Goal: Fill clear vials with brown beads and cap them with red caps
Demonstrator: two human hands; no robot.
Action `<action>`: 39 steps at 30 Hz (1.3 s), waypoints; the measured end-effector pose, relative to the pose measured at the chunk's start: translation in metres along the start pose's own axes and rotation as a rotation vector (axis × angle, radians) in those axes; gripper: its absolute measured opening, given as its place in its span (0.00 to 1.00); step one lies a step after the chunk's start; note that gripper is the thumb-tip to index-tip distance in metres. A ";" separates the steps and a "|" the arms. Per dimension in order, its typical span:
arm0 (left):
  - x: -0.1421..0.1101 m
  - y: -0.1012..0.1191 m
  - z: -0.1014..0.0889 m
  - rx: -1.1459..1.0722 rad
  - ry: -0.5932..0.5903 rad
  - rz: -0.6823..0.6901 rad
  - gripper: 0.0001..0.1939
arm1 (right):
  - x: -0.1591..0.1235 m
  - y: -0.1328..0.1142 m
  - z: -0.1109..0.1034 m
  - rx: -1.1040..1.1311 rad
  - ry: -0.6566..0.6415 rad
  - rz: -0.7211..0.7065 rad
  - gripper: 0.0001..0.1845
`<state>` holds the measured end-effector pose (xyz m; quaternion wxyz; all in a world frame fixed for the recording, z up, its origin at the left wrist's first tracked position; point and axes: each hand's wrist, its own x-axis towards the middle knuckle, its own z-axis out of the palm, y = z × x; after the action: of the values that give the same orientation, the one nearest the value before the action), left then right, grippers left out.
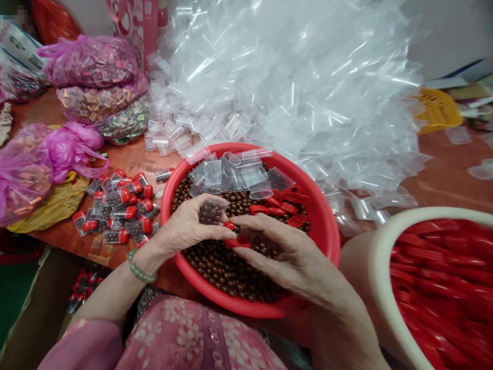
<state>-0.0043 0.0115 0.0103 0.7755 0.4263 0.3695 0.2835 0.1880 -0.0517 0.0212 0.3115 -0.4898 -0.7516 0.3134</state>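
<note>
Over the near edge of a round red plastic basin (327,241), the person's two hands work close together, almost touching at the fingertips. The left hand (188,228), with a green bead bracelet (138,267) at its wrist, pinches a small clear plastic bag (211,211) of dark brown beads between thumb and fingers. The bag sits above the basin's middle, its long axis tilted, with its lower end hidden by the hand. The right hand (285,252) comes in from the opposite side, its fingers closed around a red plastic strip (236,242), which lies crosswise just beside the bag's corner; whether the two touch is hard to tell.

Loose brown beads (231,272) fill the basin, with more clear bags (227,174) along its far side and further red strips (277,205) on top. Beyond its left rim, on the reddish-brown table (127,159), lies a cluster of filled bags with red ends (119,208). A great heap of empty clear bags (292,87) rises along the far edge, pink sacks of small packets (88,61) sit at the far left corner, and a white-rimmed tub (385,257) packed with red strips (435,277) stands at the right.
</note>
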 end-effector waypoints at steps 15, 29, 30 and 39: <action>0.001 -0.002 -0.001 -0.067 0.005 0.005 0.23 | 0.007 -0.006 0.027 0.128 0.129 0.039 0.10; 0.004 -0.003 -0.012 -0.478 -0.214 -0.057 0.20 | -0.001 -0.001 0.025 0.594 0.649 0.298 0.10; 0.002 -0.002 -0.011 -0.455 -0.211 -0.034 0.18 | -0.001 0.001 0.025 0.613 0.673 0.315 0.11; -0.009 0.000 0.007 -0.200 -0.284 0.123 0.14 | 0.004 0.007 0.019 0.703 0.706 0.341 0.10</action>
<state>-0.0039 0.0021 0.0157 0.8395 0.4046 0.1995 0.3029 0.1758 -0.0488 0.0050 0.6358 -0.5468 -0.3601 0.4089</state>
